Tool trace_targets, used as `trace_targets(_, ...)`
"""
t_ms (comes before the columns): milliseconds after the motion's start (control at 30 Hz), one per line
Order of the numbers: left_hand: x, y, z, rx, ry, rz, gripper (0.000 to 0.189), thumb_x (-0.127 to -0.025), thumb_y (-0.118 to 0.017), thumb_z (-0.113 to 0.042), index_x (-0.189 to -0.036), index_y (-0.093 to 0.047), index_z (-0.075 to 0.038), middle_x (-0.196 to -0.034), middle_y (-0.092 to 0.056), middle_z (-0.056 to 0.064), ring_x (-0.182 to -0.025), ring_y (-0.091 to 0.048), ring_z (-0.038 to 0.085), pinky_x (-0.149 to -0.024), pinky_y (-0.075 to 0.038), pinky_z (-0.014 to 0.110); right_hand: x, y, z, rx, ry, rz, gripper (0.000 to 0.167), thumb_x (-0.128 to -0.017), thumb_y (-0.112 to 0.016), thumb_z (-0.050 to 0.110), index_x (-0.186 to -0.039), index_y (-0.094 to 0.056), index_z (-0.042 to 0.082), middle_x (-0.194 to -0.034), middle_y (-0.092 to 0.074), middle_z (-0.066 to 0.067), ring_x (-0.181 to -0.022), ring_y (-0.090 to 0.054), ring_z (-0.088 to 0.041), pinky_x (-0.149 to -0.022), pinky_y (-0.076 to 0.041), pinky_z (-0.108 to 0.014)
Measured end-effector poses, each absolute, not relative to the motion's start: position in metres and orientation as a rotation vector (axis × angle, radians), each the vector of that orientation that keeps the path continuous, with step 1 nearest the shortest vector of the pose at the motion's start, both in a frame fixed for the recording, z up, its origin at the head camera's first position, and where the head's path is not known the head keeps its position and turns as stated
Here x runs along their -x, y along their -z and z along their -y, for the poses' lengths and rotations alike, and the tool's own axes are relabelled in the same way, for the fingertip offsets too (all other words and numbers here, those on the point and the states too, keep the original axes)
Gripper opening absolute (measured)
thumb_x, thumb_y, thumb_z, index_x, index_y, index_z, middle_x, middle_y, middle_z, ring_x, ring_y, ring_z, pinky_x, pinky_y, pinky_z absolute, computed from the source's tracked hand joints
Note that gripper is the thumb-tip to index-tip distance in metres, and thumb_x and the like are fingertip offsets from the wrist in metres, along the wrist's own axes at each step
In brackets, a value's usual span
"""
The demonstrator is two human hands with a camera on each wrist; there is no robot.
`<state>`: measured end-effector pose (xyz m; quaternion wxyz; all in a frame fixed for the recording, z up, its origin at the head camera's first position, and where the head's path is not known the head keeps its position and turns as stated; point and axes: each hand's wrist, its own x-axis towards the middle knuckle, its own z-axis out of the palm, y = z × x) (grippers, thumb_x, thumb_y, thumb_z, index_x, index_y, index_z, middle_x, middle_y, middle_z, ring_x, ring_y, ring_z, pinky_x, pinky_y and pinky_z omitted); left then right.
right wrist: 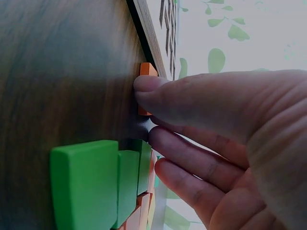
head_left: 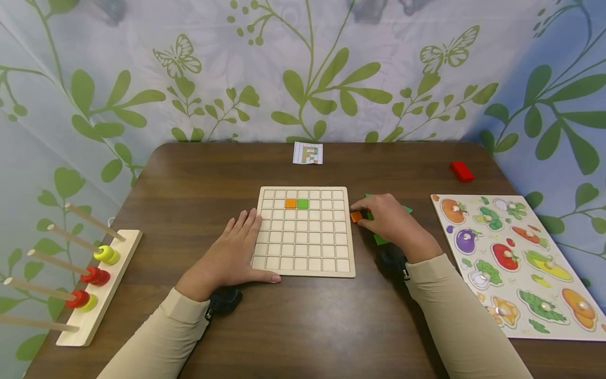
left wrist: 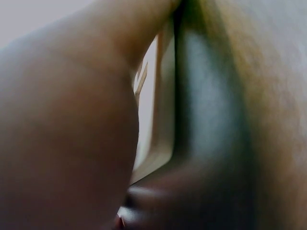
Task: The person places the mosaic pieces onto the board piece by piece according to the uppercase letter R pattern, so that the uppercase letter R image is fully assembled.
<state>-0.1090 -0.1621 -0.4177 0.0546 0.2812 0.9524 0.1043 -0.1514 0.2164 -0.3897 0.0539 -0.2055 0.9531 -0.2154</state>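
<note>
A square wooden grid board (head_left: 303, 231) lies on the table, with an orange tile (head_left: 290, 203) and a green tile (head_left: 302, 203) side by side in its second row. My left hand (head_left: 232, 252) rests flat with fingers spread along the board's left edge, thumb at the near corner. Just off the board's right edge, my right hand (head_left: 390, 221) pinches a loose orange tile (right wrist: 147, 69) between thumb and fingers. Beneath and beside that hand lie several green tiles (right wrist: 86, 184), with orange ones partly hidden behind them. The left wrist view is mostly blocked by the hand.
A small printed pattern card (head_left: 307, 153) lies behind the board. To the right are a vegetable peg puzzle (head_left: 521, 263) and a red block (head_left: 462, 171). At the left stands a wooden peg rack (head_left: 106, 295) with red and yellow rings. A patterned cloth hangs behind the table.
</note>
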Motion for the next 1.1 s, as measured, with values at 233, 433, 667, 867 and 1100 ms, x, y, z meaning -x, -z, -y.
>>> trace_targets(233,0.1079,0.4168,0.1613,-0.854,-0.313,-2.891,0.147,-0.07,-0.064,-0.096,-0.163,-0.021,0.009,-0.169,-0.016,0.029,-0.155,-0.015,0.046,-0.123,-0.015,0.058,0.1527,0.3922,-0.2177,0.651,0.643,-2.9,0.035,-0.09,-0.083,-0.001,-0.124,-0.077,0.001,-0.115,-0.076,-0.012,-0.108,-0.07,-0.032,-0.088,-0.058,-0.047)
trace_targets(433,0.1077,0.417,0.1614,-0.847,-0.312,-2.882,0.148,-0.069,-0.063,-0.096,-0.164,-0.02,0.009,-0.17,-0.015,0.028,-0.156,-0.014,0.045,-0.123,-0.014,0.057,0.1524,0.3932,-0.2183,0.666,0.645,-2.908,0.034,-0.09,-0.083,-0.002,-0.123,-0.077,0.001,-0.114,-0.076,-0.011,-0.107,-0.071,-0.031,-0.088,-0.058,-0.046)
trace_targets(667,0.1081,0.4172,0.1615,-0.847,-0.31,-2.889,0.147,-0.07,-0.062,-0.097,-0.164,-0.02,0.009,-0.169,-0.016,0.028,-0.156,-0.014,0.045,-0.123,-0.014,0.058,0.1525,0.3935,-0.2184,0.671,0.646,-2.913,0.033,-0.09,-0.083,-0.002,-0.122,-0.077,0.001,-0.113,-0.076,-0.012,-0.106,-0.071,-0.032,-0.087,-0.058,-0.046)
trace_targets(867,0.1079,0.417,0.1614,-0.843,-0.306,-2.881,0.147,-0.07,-0.062,-0.097,-0.164,-0.019,0.009,-0.17,-0.015,0.028,-0.156,-0.013,0.044,-0.123,-0.014,0.058,0.1527,0.3932,-0.2186,0.668,0.642,-2.911,0.034,-0.09,-0.083,-0.002,-0.123,-0.077,0.0,-0.114,-0.076,-0.012,-0.107,-0.071,-0.032,-0.088,-0.058,-0.047)
trace_targets(1100,0.1081,0.4172,0.1612,-0.853,-0.3,-2.887,0.147,-0.07,-0.063,-0.096,-0.163,-0.02,0.009,-0.169,-0.015,0.028,-0.156,-0.014,0.045,-0.123,-0.014,0.058,0.1525,0.3936,-0.2185,0.667,0.654,-2.92,0.031,-0.09,-0.082,-0.002,-0.121,-0.077,0.001,-0.112,-0.076,-0.011,-0.106,-0.071,-0.031,-0.088,-0.058,-0.047)
